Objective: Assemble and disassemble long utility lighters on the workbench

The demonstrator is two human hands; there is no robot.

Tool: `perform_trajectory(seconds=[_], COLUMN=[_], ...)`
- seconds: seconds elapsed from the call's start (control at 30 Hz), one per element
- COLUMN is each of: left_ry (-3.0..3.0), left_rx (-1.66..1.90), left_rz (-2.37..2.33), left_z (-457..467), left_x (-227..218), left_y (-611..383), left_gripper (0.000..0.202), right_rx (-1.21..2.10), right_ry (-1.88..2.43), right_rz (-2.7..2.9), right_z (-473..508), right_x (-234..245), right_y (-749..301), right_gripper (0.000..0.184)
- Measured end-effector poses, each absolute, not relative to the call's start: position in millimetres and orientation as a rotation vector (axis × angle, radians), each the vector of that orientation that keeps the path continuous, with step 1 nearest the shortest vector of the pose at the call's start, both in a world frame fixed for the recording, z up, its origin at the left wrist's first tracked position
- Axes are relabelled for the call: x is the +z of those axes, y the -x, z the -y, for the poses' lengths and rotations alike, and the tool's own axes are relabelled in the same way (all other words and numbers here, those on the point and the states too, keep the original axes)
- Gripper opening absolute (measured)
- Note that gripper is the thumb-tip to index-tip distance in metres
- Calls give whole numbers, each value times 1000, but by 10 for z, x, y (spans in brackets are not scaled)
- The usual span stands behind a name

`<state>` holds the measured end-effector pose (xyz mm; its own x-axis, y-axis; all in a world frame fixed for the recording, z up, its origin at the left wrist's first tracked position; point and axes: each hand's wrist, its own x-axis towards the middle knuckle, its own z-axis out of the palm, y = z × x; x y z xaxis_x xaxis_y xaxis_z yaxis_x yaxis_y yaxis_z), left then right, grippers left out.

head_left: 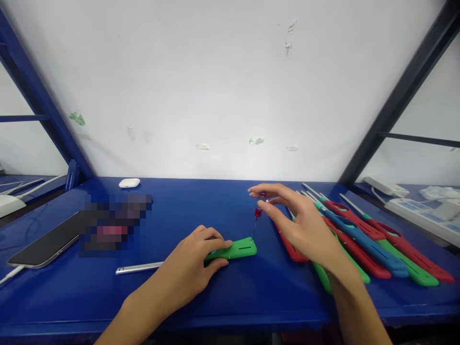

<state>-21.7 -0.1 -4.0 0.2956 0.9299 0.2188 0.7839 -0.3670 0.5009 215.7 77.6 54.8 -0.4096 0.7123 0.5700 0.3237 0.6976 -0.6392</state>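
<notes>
A green long-necked lighter [239,248] lies flat on the blue table, its silver barrel [142,267] pointing left. My left hand [196,254] is closed around the middle of its handle, hiding the part where barrel and handle meet. Between thumb and fingers of my right hand [300,223] is a small screwdriver [258,210] with a clear red and purple grip. It stands nearly upright, its thin shaft reaching down to the right end of the green handle, near a small hole or screw there.
Several red, green and blue lighters [366,242] lie in a pile at the right. A phone [48,239] with a cable, a blurred-out object [115,223] and a white earphone case [129,183] are at the left. Power strips [424,218] lie beyond the right frame post [395,96].
</notes>
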Motion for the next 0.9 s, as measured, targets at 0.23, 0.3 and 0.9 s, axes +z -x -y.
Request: perform_trajectory(seconds=[0.23, 0.3, 0.9], left_ry=[-2266, -2263, -2274], left_rx=[682, 681, 707], left_rz=[-1562, -1563, -1571], left_z=[-4, -3, -4], left_x=[-43, -44, -47], left_y=[225, 223, 215], left_gripper=[33, 32, 32], right_rx=[552, 555, 476], right_ry=[745, 763, 990], right_rz=[2014, 2014, 2119], right_z=[-784, -788, -696], right_x=[518, 516, 583], right_y=[-2143, -2151, -2154], right_gripper=[7, 7, 32])
